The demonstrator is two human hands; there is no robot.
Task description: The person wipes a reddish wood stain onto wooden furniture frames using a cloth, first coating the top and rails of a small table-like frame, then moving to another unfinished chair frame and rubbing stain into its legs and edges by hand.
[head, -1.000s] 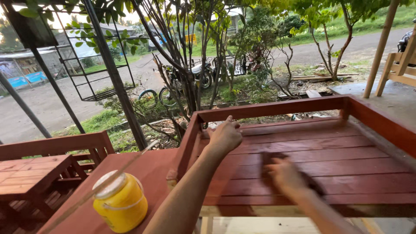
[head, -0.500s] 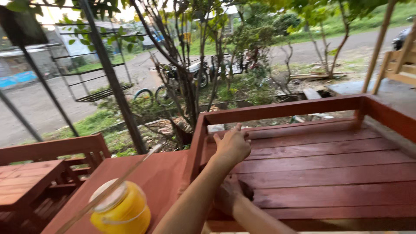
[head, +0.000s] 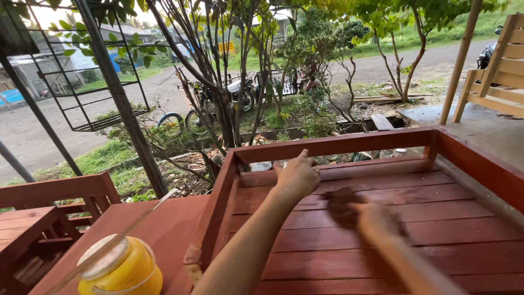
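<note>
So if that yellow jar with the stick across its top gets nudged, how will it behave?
The yellow jar looks squat and wide, so it would probably slide rather than tip. The thin stick only rests loosely across its top and overhangs both sides, so it would likely swing or fall off first.

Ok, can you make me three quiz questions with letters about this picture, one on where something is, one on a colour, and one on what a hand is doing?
1. Where is the yellow jar?
A on the grass
B left of the slatted red furniture
C on the road

2. What colour are the slats?
A blue
B white
C reddish brown

3. The left hand is
A resting open near the back rail
B in a fist
C holding a cup

Answers: 1 B, the jar sits on the flat red top at lower left. 2 C, all boards look red-brown. 3 A, fingers are spread on the wood.
</note>
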